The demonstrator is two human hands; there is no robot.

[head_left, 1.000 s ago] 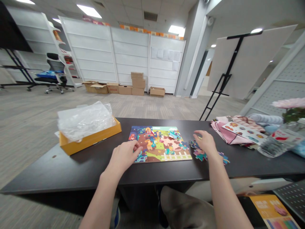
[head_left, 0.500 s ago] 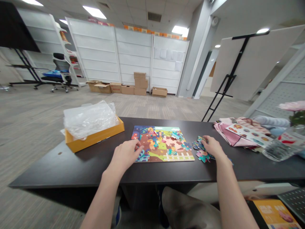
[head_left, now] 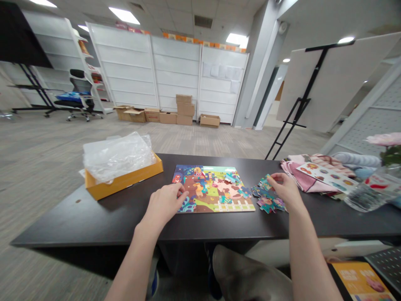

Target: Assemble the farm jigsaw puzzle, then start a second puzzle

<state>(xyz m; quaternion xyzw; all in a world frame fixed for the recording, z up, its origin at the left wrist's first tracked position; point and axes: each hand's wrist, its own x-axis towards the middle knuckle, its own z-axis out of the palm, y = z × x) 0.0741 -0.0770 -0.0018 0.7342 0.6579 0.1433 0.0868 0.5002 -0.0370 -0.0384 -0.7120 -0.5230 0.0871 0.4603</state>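
A colourful farm-scene jigsaw puzzle [head_left: 206, 200] lies on the dark table before me. My left hand [head_left: 167, 200] rests over its left edge, fingers loosely bent and a gap beside the thumb; I see nothing held in it. Right of the puzzle is a heap of loose puzzle pieces [head_left: 266, 204]. Above that heap, my right hand [head_left: 283, 187] pinches a puzzle piece [head_left: 266, 183] between thumb and fingers; its far side overlaps the others in view. A few pieces lie on top of the puzzle's right half, among them a blue-green piece [head_left: 231, 178].
A yellow box [head_left: 125, 180] holding clear plastic wrap [head_left: 119, 154] stands on the table's left. To the right are folded cloths [head_left: 293, 173], a sticker sheet [head_left: 326, 176] and a clear vase [head_left: 371, 192] with a pink flower. The table's front edge is close to my forearms.
My right hand has lifted slightly and drawn right, with a puzzle piece now showing in its fingertips. More of the heap is uncovered. My left hand has barely moved.
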